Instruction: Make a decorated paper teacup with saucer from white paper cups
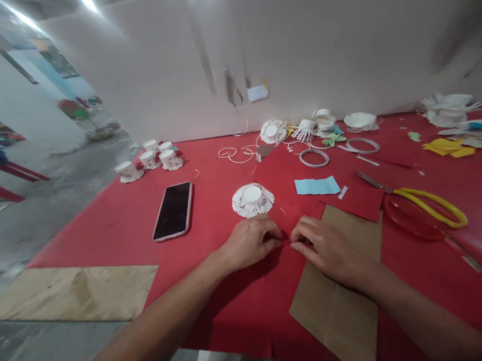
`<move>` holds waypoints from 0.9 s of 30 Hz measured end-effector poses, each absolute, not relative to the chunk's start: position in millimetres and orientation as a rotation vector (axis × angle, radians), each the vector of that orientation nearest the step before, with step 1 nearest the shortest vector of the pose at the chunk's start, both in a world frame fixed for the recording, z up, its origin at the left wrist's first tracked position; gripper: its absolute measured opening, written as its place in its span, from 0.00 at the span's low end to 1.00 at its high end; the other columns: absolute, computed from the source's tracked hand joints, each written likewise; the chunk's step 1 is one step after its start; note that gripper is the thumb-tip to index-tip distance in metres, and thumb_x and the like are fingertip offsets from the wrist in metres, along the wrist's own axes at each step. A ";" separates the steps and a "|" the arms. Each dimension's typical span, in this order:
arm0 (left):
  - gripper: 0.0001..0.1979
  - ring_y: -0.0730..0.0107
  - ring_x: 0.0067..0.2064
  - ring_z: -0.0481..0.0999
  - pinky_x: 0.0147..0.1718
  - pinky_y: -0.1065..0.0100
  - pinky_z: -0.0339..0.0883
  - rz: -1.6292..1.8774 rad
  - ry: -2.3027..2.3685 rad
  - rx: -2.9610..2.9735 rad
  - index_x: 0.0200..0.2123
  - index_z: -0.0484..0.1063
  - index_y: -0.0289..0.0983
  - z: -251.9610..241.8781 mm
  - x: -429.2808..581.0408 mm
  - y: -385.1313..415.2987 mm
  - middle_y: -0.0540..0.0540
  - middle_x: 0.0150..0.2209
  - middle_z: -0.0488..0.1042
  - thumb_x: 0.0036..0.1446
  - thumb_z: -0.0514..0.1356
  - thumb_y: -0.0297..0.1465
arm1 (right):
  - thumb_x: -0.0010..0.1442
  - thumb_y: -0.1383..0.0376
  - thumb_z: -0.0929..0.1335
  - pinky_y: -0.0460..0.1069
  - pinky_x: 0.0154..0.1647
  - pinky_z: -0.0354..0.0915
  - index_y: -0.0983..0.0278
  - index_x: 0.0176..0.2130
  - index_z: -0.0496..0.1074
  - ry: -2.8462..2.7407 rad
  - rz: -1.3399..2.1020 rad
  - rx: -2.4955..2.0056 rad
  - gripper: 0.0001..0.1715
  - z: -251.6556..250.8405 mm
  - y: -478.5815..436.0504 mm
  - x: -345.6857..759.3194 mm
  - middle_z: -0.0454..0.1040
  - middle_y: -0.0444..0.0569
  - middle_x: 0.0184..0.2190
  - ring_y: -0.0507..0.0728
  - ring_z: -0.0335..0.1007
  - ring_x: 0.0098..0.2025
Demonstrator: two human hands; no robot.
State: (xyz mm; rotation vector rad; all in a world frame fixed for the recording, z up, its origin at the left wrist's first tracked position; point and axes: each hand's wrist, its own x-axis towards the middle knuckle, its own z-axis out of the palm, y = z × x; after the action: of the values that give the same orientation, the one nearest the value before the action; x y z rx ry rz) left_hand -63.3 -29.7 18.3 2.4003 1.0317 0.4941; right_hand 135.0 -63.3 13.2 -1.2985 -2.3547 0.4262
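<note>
Over the red table covering, my left hand [255, 239] and my right hand [327, 246] face each other, a small gap between their fingertips. Both are closed in a pinch. Whatever they hold is too small to make out against the red. Just beyond my left hand lies a white fringed paper piece [252, 195] with a round raised middle. A brown cardboard sheet [336, 310] lies partly under my right hand and forearm. Farther off from that hand is a light blue paper strip [317, 185], with a small white slip [342, 192] beside it.
A phone [173, 211] lies on the left, with several small white cups [151, 155] behind it. Yellow-handled scissors [423, 200] rest on the right. Toward the back wall are grey rings [314, 158], white cord [239, 154], more white paper pieces [361, 121] and yellow scraps [447, 147].
</note>
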 end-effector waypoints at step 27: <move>0.10 0.73 0.30 0.67 0.27 0.70 0.59 0.702 0.658 3.367 0.37 0.69 0.35 20.5 -72.8 -43.4 0.47 0.32 0.70 0.61 0.48 0.25 | 0.60 0.73 0.61 0.53 0.37 0.59 0.62 0.37 0.73 -2.362 -0.339 -0.881 0.13 18.4 -75.3 144.0 0.71 0.51 0.31 0.57 0.64 0.36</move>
State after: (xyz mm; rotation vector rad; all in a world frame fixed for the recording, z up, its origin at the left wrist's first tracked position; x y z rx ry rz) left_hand -72.8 -43.4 20.5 3.3666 0.6584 0.7018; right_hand 144.0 -75.3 18.4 -0.8808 -2.3624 -0.3387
